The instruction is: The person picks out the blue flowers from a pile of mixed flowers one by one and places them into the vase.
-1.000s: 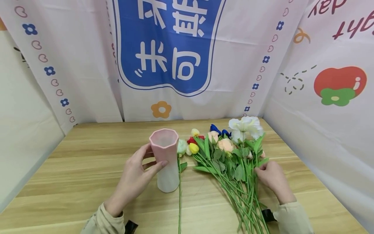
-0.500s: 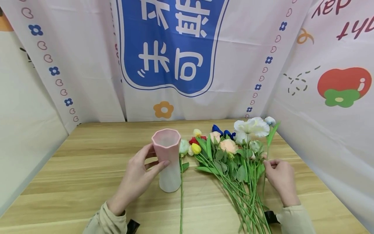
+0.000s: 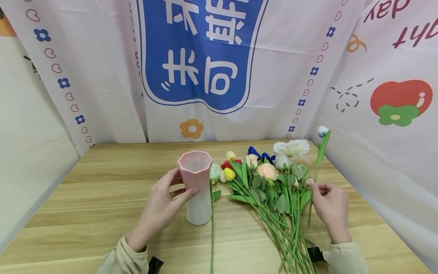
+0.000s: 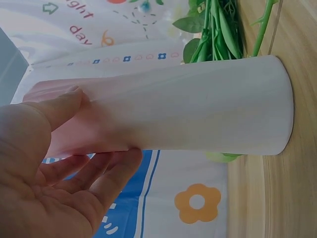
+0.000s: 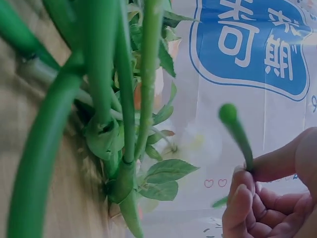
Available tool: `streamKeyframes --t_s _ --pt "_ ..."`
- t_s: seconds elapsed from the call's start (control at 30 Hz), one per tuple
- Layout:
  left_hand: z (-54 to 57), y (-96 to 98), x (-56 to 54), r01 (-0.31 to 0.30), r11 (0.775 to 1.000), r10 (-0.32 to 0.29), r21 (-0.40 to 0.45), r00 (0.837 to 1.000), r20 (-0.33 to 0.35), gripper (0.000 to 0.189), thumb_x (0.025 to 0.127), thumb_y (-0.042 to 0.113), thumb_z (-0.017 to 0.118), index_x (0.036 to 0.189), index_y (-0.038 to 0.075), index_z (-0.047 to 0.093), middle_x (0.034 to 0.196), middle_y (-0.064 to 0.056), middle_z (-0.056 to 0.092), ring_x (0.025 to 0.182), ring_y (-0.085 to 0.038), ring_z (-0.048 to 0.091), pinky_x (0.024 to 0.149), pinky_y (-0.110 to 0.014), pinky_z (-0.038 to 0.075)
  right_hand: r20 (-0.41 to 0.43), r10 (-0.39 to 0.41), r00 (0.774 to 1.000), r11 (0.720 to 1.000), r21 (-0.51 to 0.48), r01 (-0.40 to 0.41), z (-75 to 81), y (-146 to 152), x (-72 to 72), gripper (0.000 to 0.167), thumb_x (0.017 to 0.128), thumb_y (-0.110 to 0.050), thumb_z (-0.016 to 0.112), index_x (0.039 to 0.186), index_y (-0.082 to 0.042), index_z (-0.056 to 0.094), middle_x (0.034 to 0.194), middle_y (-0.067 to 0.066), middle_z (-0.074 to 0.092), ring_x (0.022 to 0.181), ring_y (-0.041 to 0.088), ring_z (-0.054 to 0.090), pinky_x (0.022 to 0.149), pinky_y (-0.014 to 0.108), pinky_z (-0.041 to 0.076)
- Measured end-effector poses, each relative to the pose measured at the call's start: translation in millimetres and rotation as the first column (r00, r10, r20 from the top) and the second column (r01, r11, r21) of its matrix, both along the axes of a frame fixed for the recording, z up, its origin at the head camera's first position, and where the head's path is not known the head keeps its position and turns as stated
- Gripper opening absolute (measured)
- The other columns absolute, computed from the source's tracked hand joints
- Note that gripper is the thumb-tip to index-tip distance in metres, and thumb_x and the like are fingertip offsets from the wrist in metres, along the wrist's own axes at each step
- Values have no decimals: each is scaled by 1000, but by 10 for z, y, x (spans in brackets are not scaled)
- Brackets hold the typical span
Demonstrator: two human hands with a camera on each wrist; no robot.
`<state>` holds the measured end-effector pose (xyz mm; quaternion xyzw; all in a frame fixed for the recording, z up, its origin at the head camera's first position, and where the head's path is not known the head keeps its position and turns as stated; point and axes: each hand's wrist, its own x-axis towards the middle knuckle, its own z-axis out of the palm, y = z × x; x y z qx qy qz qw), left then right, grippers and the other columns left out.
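Note:
My left hand (image 3: 158, 208) grips a tall vase (image 3: 199, 199), pink at the faceted rim and white below, which stands upright on the table. In the left wrist view the thumb lies on one side of the vase (image 4: 198, 106) and the fingers on the other. My right hand (image 3: 331, 209) pinches the green stem of a pale blue artificial tulip (image 3: 322, 131) between thumb and fingertips. The tulip stands nearly upright beside the bunch of artificial flowers (image 3: 268, 171). The right wrist view shows the stem's cut end (image 5: 229, 114) sticking out of the pinch.
The bunch holds white, peach, red, yellow and blue blooms, its stems (image 3: 287, 243) fanning towards the front edge. A single pale green flower (image 3: 215, 172) lies just right of the vase, its stem running forward. Printed cloth walls (image 3: 109, 76) enclose the wooden table (image 3: 102, 198).
My right hand has drawn the pale blue tulip out of the bunch, up and to the right. The left hand keeps its grip on the vase.

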<state>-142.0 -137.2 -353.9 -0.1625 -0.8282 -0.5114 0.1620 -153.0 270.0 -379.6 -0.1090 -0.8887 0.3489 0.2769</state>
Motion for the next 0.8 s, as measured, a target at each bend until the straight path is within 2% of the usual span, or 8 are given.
streamKeyframes --t_s 0.23,0.37,0.57,0.8 --pt "8 -6 3 4 1000 -4 10 1000 -4 61 85 20 80 137 7 52 125 -8 59 109 -26 60 82 -32 59 -74 -8 997 1000 10 9 27 -34 -3 28 94 -25 69 82 1 71 67 6 62 58 18 54 53 20 40" --pt "11 -6 8 -1 1000 1 7 1000 1 60 85 20 80 137 8 52 125 -8 60 109 -25 60 82 -33 59 -70 3 998 1000 -8 -3 48 -62 7 22 93 -19 70 82 0 71 67 6 62 56 16 54 52 20 40" --pt "12 -11 11 -11 1000 11 5 1000 5 61 84 21 81 137 8 52 124 -7 59 109 -25 60 82 -33 59 -57 59 997 998 -23 -61 119 -129 34 21 94 -19 69 85 0 72 67 5 63 53 14 56 48 20 44" --pt "11 -6 12 -13 1000 13 -6 1000 6 62 84 19 81 137 7 51 125 -7 59 109 -24 60 81 -30 59 -54 127 990 992 12 -126 256 -270 160 19 93 -18 70 84 -1 72 67 4 62 55 15 56 50 21 45"
